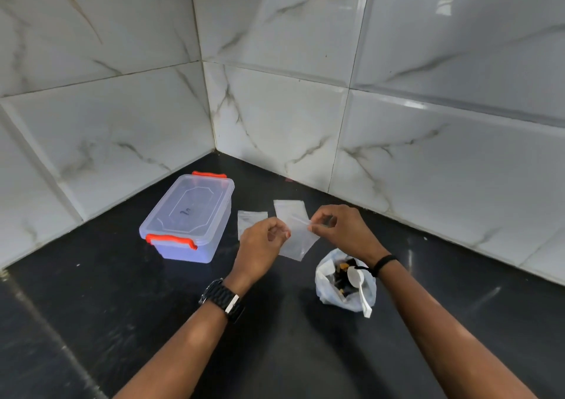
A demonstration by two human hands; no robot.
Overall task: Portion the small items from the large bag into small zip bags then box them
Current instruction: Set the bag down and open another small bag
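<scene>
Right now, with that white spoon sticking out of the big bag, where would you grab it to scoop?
Take the white spoon by its handle end, which juts out over the near rim of the large bag, coming from the near right side. Its bowl lies inside the bag's open mouth, so the handle is the free part. Both hands are busy pinching a small zip bag.

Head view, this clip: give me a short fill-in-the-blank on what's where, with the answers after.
1. Both hands, left hand and right hand, hold one small zip bag by its ____ edge.
2. The clear box has its lid ____.
3. A white ____ sticks out of the large bag.
4. ____ more small zip bags lie flat on the black counter.

Answers: top; closed; spoon; two
</scene>
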